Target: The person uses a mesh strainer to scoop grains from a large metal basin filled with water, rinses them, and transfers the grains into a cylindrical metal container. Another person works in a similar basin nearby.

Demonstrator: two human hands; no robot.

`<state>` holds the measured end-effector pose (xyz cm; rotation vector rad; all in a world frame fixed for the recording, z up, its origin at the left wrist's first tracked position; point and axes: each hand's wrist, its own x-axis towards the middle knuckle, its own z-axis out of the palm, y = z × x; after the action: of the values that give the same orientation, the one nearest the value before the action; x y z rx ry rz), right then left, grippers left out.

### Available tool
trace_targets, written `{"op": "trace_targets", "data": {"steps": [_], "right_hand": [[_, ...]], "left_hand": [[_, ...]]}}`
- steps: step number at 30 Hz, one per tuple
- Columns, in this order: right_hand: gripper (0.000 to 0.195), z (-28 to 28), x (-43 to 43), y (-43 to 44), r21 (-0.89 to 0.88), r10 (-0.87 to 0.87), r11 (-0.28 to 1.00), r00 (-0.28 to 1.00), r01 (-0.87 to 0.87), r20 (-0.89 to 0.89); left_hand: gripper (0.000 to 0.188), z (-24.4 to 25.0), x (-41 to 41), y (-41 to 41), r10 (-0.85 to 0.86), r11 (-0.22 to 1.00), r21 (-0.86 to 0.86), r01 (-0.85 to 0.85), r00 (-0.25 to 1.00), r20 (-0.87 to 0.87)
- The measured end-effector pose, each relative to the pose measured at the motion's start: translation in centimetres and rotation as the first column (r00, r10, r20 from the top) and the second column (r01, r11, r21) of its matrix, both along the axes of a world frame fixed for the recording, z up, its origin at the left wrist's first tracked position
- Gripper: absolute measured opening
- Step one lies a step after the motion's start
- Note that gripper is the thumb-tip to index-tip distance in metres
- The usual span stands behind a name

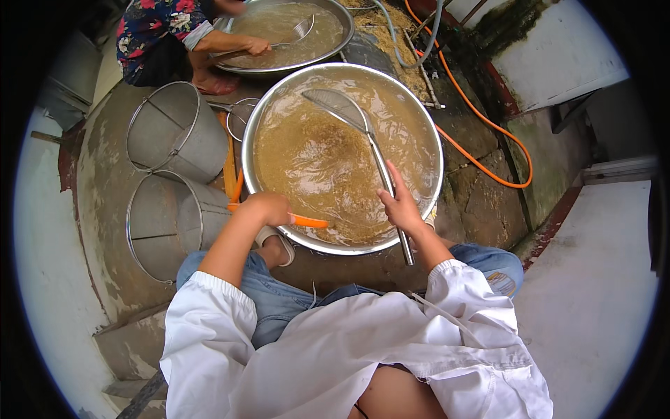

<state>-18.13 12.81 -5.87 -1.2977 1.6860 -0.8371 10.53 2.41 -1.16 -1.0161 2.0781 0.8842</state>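
Note:
A large round metal basin (pixel 251 173) stands before me, filled with brownish water that has fine material in it. My left hand (pixel 269 208) grips an orange hose or tube (pixel 310 222) at the basin's near left rim; its end reaches over the water. My right hand (pixel 402 204) is on the metal handle of a mesh skimmer (pixel 335 105), thumb and forefinger along it; the handle slants over the near right rim. The skimmer's mesh head lies over the far part of the basin, partly at the water's surface.
Two metal mesh buckets (pixel 209 141) lie tipped at the left, beside a smaller strainer (pixel 242 119). Beyond, a co-worker's hand (pixel 258 46) holds another skimmer (pixel 303 29) in a second basin (pixel 345 36). An orange hose (pixel 473 107) loops across the wet floor at the right.

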Motion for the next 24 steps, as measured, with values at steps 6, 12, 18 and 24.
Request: {"op": "trace_targets", "data": {"steps": [6,12,18,24], "right_hand": [[0.038,1.6,-1.8,0.0,0.348,-0.298,0.937,0.565,0.021,0.770],[0.027,-8.8,-3.8,4.7,0.643,-0.550,0.765,0.482,-0.037,0.682],[0.022,-10.3,-3.4,3.1,0.605,-0.489,0.767,0.805,0.214,0.335],[0.050,-4.6,-2.8,4.8,-0.025,-0.273,0.956,0.855,0.292,-0.440]], "left_hand": [[0.029,-0.3,0.2,0.2,0.029,0.999,0.017,-0.029,1.000,0.013],[0.034,-1.0,0.2,0.0,0.009,0.999,0.035,-0.010,1.000,0.021],[0.033,-1.3,0.0,-0.1,0.010,0.999,0.049,-0.013,0.999,0.044],[0.032,-0.5,-0.2,0.0,0.039,0.998,0.051,-0.039,0.999,0.011]]}}
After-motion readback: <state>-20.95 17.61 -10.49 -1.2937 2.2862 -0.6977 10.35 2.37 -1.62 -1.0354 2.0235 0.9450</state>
